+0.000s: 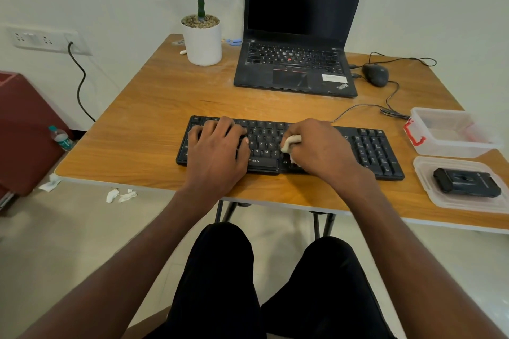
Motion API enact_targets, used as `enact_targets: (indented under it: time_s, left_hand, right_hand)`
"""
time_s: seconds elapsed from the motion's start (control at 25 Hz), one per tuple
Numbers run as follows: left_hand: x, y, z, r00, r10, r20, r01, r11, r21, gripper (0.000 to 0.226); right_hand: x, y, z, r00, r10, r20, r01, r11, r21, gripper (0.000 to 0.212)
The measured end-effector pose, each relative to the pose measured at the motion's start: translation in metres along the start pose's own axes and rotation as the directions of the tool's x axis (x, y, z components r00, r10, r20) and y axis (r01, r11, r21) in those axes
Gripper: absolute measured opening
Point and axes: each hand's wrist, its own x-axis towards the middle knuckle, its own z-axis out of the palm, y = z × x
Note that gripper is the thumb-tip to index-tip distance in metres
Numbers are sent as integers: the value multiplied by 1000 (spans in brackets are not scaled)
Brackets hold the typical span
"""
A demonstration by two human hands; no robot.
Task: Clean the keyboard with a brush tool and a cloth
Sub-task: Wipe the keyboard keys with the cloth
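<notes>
A black wired keyboard [371,150] lies near the front edge of the wooden table [154,107]. My left hand [219,146] rests flat on the keyboard's left half with its fingers spread over the keys. My right hand [319,146] is closed around a small whitish cloth [290,143], which it presses onto the keys near the middle of the keyboard. Only a wad of the cloth shows at my thumb and under my palm. No brush tool can be made out.
A black laptop [297,36] stands open behind the keyboard, with a potted plant [202,36] to its left and a wired mouse [376,74] to its right. Two clear plastic containers [451,132] sit at the right edge; the nearer tray [440,195] holds a black device [465,183]. Paper scraps [119,195] lie on the floor.
</notes>
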Motion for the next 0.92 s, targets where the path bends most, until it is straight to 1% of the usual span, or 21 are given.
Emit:
enact_targets:
  time_s: [0.08,0.12,0.16,0.24,0.28,0.32,0.36,0.48,0.52,0.56,0.64,0.68,0.72,0.8,0.92]
  left_hand:
    - [0,1,0,1000,-2,4,1,1000,4,40]
    - [0,1,-1,1000,-3,7,3,1000,7,40]
    - [1,1,0,1000,-6,12,6,1000,11,41]
    - [1,1,0,1000,-9,26,8,1000,22,44]
    - [1,1,0,1000,-8,28,8,1000,27,45]
    - [0,1,0,1000,-8,28,7,1000,28,45]
    - [0,1,-1,1000,-6,29,5,1000,26,46]
    - [1,1,-1,999,-10,37,9,1000,25,46]
    - [1,1,-1,999,-11,37,10,1000,27,46]
    - [2,0,-1,999,-11,37,10,1000,28,46]
    - [1,0,0,999,-7,31,6,999,36,44]
    - [1,0,0,1000,-3,28,2,999,43,43]
    - [1,1,0,1000,0,26,-2,999,50,42]
    - [0,1,-1,1000,-2,26,1,999,53,42]
    - [1,2,-2,999,-10,37,8,999,38,46]
  right_hand:
    - [3,10,-11,996,84,-19,-86,983,-161,21]
    - [6,10,-13,996,89,-14,-90,978,-189,22]
    - [10,7,-12,998,62,5,-61,987,-148,22]
    - [17,-6,-4,998,-18,59,16,999,43,22]
    - [20,-11,2,998,-44,47,40,995,89,21]
    - [22,-12,6,998,-55,8,54,995,81,20]
    - [25,-10,8,998,-52,-43,53,998,34,18]
    - [27,9,1,986,-7,-166,-21,986,-164,16]
    - [29,15,-1,983,4,-185,-35,986,-164,16]
    - [30,17,-1,985,-1,-171,-17,994,-105,15]
    - [30,4,2,995,-60,-82,70,989,128,13]
    - [29,-5,5,995,-92,-45,99,972,213,13]
    - [29,-11,9,993,-116,-28,120,962,245,14]
    - [29,-14,13,992,-123,-29,126,972,200,13]
    - [27,9,1,999,-22,-25,23,998,52,16]
